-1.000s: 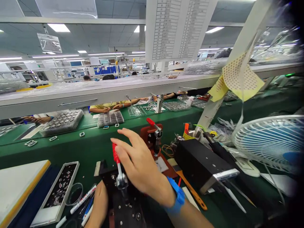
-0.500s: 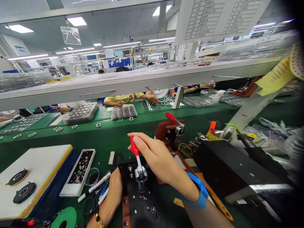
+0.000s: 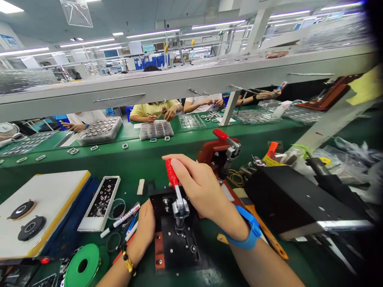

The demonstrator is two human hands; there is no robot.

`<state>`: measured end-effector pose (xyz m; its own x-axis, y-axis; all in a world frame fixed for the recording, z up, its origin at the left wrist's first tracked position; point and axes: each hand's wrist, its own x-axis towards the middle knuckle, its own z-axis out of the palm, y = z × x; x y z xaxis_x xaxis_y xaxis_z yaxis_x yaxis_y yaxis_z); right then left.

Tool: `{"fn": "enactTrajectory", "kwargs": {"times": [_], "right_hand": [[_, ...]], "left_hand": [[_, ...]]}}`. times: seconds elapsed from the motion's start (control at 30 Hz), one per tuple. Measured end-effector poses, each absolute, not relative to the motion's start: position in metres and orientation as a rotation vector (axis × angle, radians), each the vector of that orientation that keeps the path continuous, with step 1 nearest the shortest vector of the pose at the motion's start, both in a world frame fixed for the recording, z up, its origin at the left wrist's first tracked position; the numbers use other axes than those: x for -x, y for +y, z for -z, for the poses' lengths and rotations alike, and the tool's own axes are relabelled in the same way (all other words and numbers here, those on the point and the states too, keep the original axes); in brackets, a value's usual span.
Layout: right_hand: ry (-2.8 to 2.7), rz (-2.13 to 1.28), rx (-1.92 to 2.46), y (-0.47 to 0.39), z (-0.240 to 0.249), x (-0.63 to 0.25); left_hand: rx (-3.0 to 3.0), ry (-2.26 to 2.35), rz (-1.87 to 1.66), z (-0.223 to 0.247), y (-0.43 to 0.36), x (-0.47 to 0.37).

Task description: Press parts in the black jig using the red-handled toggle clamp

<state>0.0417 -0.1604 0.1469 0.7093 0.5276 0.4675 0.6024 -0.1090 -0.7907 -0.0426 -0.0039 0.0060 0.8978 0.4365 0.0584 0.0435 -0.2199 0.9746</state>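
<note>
The red handle point(image 3: 171, 172) of a toggle clamp stands nearly upright, with my right hand point(image 3: 201, 187) closed around it and the thumb near its top. Below it, the clamp's metal linkage point(image 3: 180, 208) is bolted to a black fixture point(image 3: 179, 251). Against the left side of that fixture lies my left hand point(image 3: 146, 223); its fingers are hidden behind the block, so their grip does not show. What sits under the clamp tip cannot be made out. Behind my right hand is a second toggle clamp point(image 3: 230, 149) on a red-brown base.
To the left are a white foam block point(image 3: 60, 199) with two round black parts, a white tray point(image 3: 89, 225) of small pieces, markers point(image 3: 124, 215) and a green spool point(image 3: 82, 265). A black box point(image 3: 296, 199) and a brush point(image 3: 271, 231) lie right. Co-workers sit beyond the shelf beam point(image 3: 167, 85).
The camera view has tilted down and shifted slightly. My right hand stays on the red handle and my left hand beside the fixture. Opposite, co-workers' hands have moved.
</note>
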Motion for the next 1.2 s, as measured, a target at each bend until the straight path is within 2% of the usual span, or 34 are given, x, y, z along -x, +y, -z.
{"fn": "enactTrajectory", "kwargs": {"times": [1.2], "right_hand": [[-0.917, 0.147, 1.767, -0.159, -0.144, -0.044]], "left_hand": [[-1.775, 0.391, -0.337, -0.015, -0.005, 0.042]]}}
